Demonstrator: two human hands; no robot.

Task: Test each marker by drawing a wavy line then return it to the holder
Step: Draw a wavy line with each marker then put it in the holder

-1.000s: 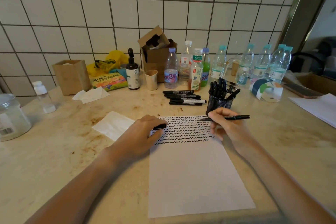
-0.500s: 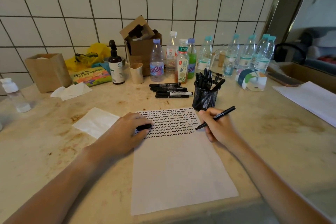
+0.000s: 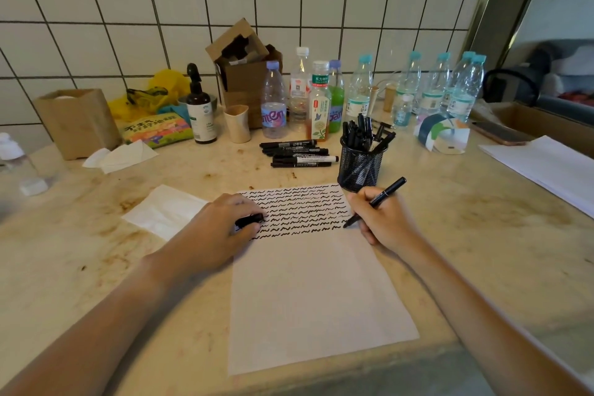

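A white paper sheet [image 3: 308, 292] lies on the counter, its upper part filled with rows of black wavy lines. My right hand [image 3: 382, 219] grips a black marker [image 3: 387, 193] in a writing hold, its tip touching the paper at the right end of the lower rows. My left hand [image 3: 218, 228] rests on the sheet's left edge and holds a black marker cap [image 3: 249, 221] in its fingers. A black mesh holder [image 3: 360, 167] full of markers stands just beyond my right hand. Several capped markers [image 3: 299, 154] lie flat to the holder's left.
Water and drink bottles [image 3: 408, 87] line the tiled wall, with a cardboard box [image 3: 244, 74], a dark pump bottle [image 3: 201, 112], a cup [image 3: 238, 122] and a wooden box [image 3: 77, 122]. A tissue [image 3: 164, 209] lies left of the sheet. More paper [image 3: 546, 167] lies at the right.
My right hand has swung the marker from level above the sheet down to writing angle, its tip now on the paper at the right edge. The left hand stays put.
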